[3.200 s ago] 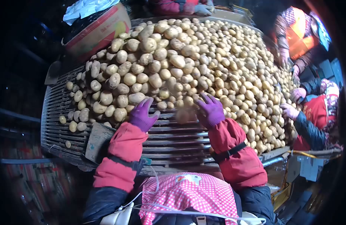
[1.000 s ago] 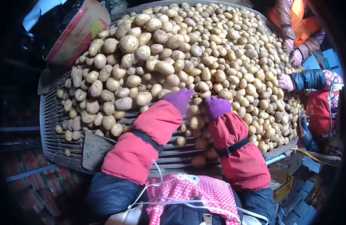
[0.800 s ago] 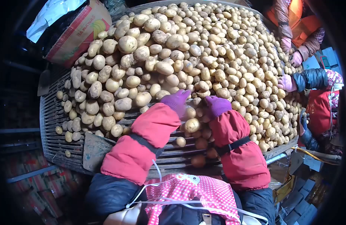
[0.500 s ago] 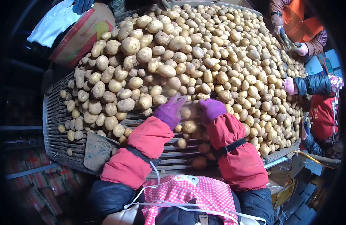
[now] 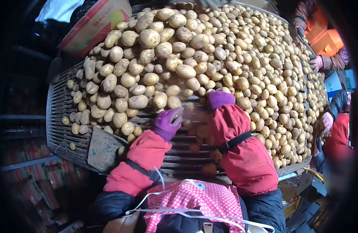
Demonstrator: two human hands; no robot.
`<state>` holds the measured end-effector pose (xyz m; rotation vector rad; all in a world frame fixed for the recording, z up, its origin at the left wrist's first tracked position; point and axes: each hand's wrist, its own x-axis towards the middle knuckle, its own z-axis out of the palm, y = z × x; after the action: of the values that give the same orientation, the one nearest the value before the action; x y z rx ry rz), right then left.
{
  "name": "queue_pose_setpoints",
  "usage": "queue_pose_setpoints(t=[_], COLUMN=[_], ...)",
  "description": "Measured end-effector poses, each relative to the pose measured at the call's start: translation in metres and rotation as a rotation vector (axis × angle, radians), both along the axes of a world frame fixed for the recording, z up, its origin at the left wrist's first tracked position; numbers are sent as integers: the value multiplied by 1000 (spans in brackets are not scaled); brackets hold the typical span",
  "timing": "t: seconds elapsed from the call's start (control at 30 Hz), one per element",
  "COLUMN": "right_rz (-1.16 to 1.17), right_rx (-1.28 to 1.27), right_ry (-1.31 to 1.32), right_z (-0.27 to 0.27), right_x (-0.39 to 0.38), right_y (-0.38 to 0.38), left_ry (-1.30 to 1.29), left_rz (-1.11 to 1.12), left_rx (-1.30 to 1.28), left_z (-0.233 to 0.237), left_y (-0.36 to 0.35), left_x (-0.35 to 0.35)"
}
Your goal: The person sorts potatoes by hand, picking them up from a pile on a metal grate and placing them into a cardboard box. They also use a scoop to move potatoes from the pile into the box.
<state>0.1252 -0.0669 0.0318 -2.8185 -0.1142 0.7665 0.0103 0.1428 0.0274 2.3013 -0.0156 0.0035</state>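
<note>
A large heap of potatoes (image 5: 186, 58) covers most of the slatted table (image 5: 179, 159). My left hand (image 5: 168, 122), in a purple glove, is over the slats at the heap's near edge, fingers curled, touching or close to potatoes; whether anything is inside them is hidden. To its right, my right hand (image 5: 219, 98), also gloved in purple, reaches down against the front of the heap. The cuff and the back of that hand hide its fingers. Between the hands, several blurred potatoes (image 5: 204, 131) lie on or beneath the slats.
A flat dirty plate (image 5: 105, 150) stands at the near left edge. A banana carton (image 5: 97, 25) is at the back left. Co-workers' gloved hands (image 5: 325, 122) are at the right side, and another gloved hand (image 5: 212, 3) is at the far edge. A yellow cable (image 5: 314, 174) runs near right.
The whole view has shifted slightly. My left hand has moved down and left, and its spread fingers have curled. My right hand has moved up the heap slightly. Co-workers' hands at right have moved.
</note>
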Motion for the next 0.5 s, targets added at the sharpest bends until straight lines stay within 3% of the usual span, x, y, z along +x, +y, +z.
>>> queue_pose_setpoints(t=[0.1,0.2,0.37,0.4,0.5], right_rz=[-47,-54,155,221,282], right_rx=[102,129,-73,-104,90], right_ry=[75,104,-79,-37,-121], right_z=[7,15,4,4,-1], right_x=[5,6,4,3,-13], right_y=[2,5,3,0,-19], left_ry=[138,66,64,25,231], left_rz=[221,267,277,245,134], left_rx=[-86,-389,-655,-623,-400], left_z=[-1,-10,-2,-2,26], left_y=[7,23,27,24,15], left_x=[-19,-26,-21,-19,-26])
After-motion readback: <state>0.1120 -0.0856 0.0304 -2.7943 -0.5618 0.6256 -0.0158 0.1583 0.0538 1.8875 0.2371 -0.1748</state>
